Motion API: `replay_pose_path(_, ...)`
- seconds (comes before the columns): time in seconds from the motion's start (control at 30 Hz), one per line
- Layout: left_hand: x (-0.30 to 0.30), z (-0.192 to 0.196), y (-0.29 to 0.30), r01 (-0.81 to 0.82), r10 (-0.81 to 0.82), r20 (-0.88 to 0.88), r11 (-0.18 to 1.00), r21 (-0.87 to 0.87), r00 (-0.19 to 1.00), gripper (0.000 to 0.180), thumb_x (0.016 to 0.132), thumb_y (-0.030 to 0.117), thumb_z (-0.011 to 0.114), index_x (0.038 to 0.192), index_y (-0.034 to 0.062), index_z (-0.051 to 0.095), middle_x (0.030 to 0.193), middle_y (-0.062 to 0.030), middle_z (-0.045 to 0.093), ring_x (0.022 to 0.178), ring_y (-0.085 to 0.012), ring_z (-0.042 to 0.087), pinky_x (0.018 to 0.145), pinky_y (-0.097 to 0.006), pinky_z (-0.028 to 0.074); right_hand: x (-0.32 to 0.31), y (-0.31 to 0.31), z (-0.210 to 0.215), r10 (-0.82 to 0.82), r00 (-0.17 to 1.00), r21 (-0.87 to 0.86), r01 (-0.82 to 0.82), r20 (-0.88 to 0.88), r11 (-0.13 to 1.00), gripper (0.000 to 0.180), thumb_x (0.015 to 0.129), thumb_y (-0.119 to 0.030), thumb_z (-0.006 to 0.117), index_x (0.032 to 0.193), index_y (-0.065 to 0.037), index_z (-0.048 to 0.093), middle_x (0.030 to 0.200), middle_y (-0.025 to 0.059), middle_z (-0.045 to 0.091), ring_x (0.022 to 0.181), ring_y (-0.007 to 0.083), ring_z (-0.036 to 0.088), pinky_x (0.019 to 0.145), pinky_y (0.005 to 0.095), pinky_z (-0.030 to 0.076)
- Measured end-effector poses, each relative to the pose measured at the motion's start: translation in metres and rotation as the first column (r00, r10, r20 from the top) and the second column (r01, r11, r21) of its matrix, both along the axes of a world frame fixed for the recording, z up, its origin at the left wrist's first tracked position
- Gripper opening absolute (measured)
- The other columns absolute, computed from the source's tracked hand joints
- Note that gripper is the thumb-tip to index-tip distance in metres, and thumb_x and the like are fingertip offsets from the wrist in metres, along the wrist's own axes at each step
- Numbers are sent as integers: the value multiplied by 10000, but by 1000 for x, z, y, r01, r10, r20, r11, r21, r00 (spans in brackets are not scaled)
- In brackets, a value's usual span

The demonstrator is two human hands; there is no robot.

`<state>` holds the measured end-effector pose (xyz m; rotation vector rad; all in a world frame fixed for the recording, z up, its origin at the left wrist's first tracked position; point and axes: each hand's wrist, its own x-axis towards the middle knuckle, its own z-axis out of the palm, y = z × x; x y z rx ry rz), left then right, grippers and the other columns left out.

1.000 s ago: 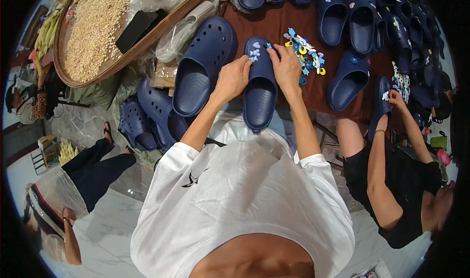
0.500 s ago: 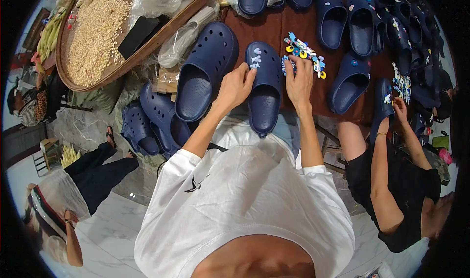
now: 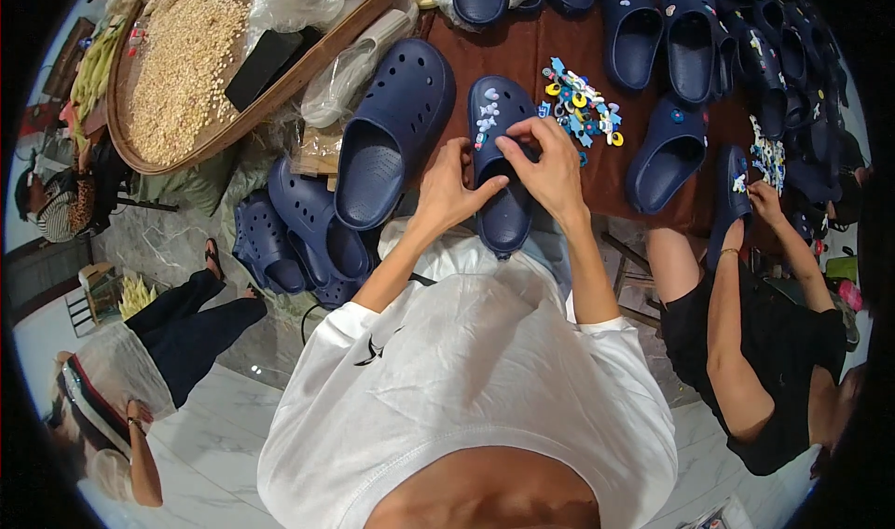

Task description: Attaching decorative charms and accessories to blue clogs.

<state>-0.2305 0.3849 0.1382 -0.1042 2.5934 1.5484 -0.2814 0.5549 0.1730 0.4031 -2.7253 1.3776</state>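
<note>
A brown-covered table [image 3: 615, 170] is stretching across the top of the view, crowded with navy clogs, while a white marbled floor is showing below. The person in a white shirt is working at its near edge. The left hand [image 3: 452, 189] is curling around the left side of a navy clog [image 3: 502, 156], its thumb reaching across the shoe's opening and its fingers pressing the side wall. The right hand [image 3: 550, 161] is arching over the clog's right side, fingertips pinched together at the upper; whether a charm is sitting between them cannot be told. The clog is lying toe away from the person, heel hanging at the table edge, with several small pale charms [image 3: 485, 114] already dotting its perforated toe. It is sitting directly between both hands. A pile of colourful charms [image 3: 580, 109] is lying just right of it, and a larger plain clog [image 3: 392, 128] just left.
</note>
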Motion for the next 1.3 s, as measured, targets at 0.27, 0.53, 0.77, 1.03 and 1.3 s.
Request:
replay_pose_path(0.27, -1, -9, 21, 99, -79, 71, 932, -350, 994, 640, 821, 84, 623, 1393, -58, 373, 1244, -235, 490, 956, -425, 636, 789, -526, 535, -17, -29, -7, -24, 994, 362, 62, -108, 930, 530, 669, -466, 851, 825, -64, 542, 799, 89, 592, 763, 281, 615, 657, 412, 479)
replay_pose_path(0.53, -3, 19, 18, 95, -144, -60, 861, -500, 988, 684, 808, 70, 661, 1419, -63, 384, 1129, -183, 491, 997, -364, 616, 738, -468, 557, -21, -16, 20, -27, 996, 321, -3, 88, 947, 439, 710, -396, 799, 798, -19, 592, 716, 124, 662, 704, 348, 677, 638, 462, 519)
replay_pose_path(0.77, -3, 12, 14, 61, -113, -92, 893, -446, 989, 693, 791, 45, 655, 1426, -36, 389, 1119, -198, 489, 998, -383, 613, 769, -479, 548, -14, -10, 6, 67, 996, 208, -54, -54, 977, 240, 832, -198, 708, 822, 4, 578, 732, 147, 650, 672, 325, 651, 622, 435, 502)
replay_pose_path(1.03, -3, 5, 22, 52, -89, -77, 918, -393, 993, 681, 788, 26, 630, 1422, -39, 389, 1109, -204, 487, 982, -397, 615, 768, -494, 540, -14, -9, 9, 43, 998, 25, -44, 56, 999, 242, 820, -194, 722, 841, -3, 574, 768, 151, 663, 676, 317, 660, 627, 422, 508)
replay_pose_path(1.3, 2, 8, 26, 45, -91, -86, 898, -438, 992, 684, 790, 33, 628, 1422, -53, 383, 1117, -206, 482, 959, -399, 620, 745, -494, 550, -13, -10, 22, -35, 999, 341, 24, 27, 940, 358, 805, -308, 747, 886, -12, 564, 775, 174, 670, 726, 364, 683, 621, 459, 525)
